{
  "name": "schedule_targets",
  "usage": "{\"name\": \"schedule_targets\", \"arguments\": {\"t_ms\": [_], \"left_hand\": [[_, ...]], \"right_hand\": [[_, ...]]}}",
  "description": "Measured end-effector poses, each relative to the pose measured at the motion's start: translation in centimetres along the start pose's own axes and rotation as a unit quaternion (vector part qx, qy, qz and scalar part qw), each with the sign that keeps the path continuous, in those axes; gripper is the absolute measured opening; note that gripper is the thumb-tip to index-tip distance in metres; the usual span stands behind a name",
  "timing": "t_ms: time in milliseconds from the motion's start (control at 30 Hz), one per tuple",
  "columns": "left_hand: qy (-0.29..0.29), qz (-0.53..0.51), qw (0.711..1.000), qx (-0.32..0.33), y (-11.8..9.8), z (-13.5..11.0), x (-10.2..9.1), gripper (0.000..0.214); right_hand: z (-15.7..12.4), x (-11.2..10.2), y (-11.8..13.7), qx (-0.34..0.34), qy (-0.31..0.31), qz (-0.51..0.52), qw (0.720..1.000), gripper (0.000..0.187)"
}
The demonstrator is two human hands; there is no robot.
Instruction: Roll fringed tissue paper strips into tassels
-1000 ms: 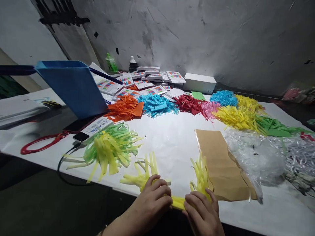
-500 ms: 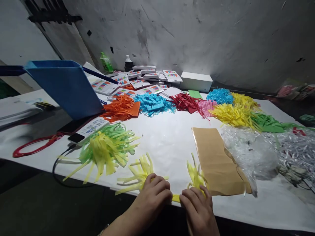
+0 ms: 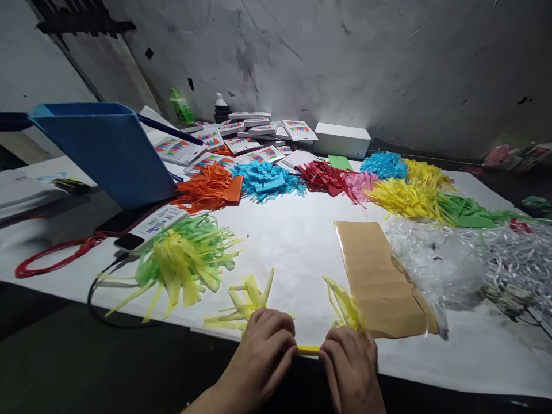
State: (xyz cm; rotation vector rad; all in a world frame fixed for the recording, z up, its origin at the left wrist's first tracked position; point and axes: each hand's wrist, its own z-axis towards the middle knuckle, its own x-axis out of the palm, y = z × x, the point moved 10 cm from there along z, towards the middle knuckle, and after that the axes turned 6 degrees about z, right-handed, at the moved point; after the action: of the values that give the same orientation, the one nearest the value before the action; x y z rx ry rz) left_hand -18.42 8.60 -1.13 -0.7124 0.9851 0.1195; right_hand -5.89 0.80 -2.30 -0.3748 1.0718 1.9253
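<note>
Left hand (image 3: 267, 351) and right hand (image 3: 351, 362) both grip the yellow paper (image 3: 307, 349)! Looks light, limp, easily torn: best held mid-strip, not by the frills (image 3: 345, 307).

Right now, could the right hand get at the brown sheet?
Probably yes: the brown sheet lies just beyond the right hand, its middle uncovered. That hand grips the yellow strip, though, and would likely have to let go first.

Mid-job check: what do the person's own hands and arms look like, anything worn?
The bare, ungloved left hand and bare, ungloved right hand show no rings, cables or markings. The bare left forearm has no sleeve as far as it shows; no right sleeve is in view.
</note>
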Motion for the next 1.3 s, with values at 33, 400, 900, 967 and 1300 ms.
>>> {"name": "schedule_targets", "arguments": {"t_ms": [33,400,900,967,1300], "left_hand": [[-0.002,0.004,1.000,-0.018,0.2,0.0,0.1,0.016],[0.005,0.034,0.997,-0.064,0.5,0.2,1.0,0.015],[0.267,-0.508,0.779,-0.251,-5.4,0.9,7.0,0.051],[0.227,-0.504,0.808,-0.205,-6.5,2.0,6.9,0.051],[0.178,-0.379,0.900,-0.120,-8.9,4.2,8.2,0.043]], "right_hand": [[0.1,0.1,-0.2,0.018,-0.004,-0.010,1.000,0.020],[0.6,0.0,2.8,-0.107,-0.016,-0.042,0.993,0.021],[-1.1,-9.9,4.0,-0.176,-0.120,-0.171,0.962,0.012],[-1.8,-10.1,2.5,-0.141,-0.104,-0.117,0.978,0.009],[-4.3,-10.5,0.1,-0.153,-0.165,-0.079,0.971,0.023]]}}
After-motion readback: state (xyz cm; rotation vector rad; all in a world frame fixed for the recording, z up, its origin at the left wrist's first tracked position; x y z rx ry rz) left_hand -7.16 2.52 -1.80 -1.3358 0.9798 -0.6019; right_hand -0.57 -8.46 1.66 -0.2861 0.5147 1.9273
